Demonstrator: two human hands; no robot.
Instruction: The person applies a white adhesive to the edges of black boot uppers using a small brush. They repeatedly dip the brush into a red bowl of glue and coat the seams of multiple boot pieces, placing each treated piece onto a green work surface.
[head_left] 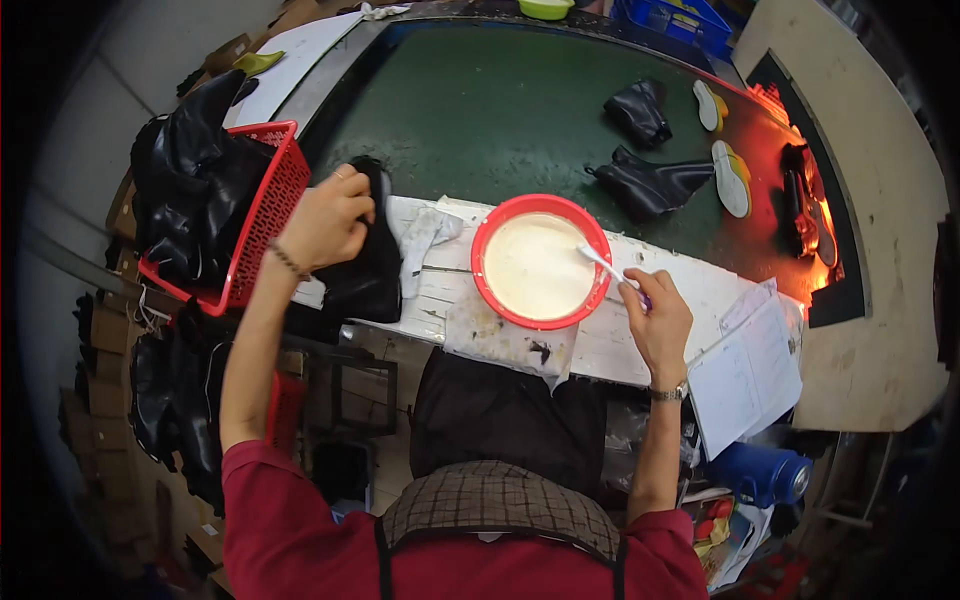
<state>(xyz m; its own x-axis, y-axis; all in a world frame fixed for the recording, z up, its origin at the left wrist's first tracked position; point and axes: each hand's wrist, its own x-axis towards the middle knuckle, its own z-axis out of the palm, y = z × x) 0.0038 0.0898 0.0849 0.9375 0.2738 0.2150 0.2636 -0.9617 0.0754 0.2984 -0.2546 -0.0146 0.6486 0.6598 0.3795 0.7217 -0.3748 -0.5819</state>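
In my right hand (660,318) is a toothbrush (603,262) with a white head and a purple handle, its fingers closed round the handle. The brush head reaches over the rim of a red bowl (484,294) and is at the right side of the cream-coloured liquid (535,265). My left hand (330,220) is closed at the upper edge of a black boot upper (368,272) lying at the left end of the white board. Curled fingers hide the exact place of the grip.
A red basket (270,215) of black boots stands left. Black boots (655,185) and pale soles (733,180) lie on the green belt (450,110), near the glowing heater opening (815,215) at right. A stained cloth (510,335), white rag (425,240) and papers (745,370) are on the white board.
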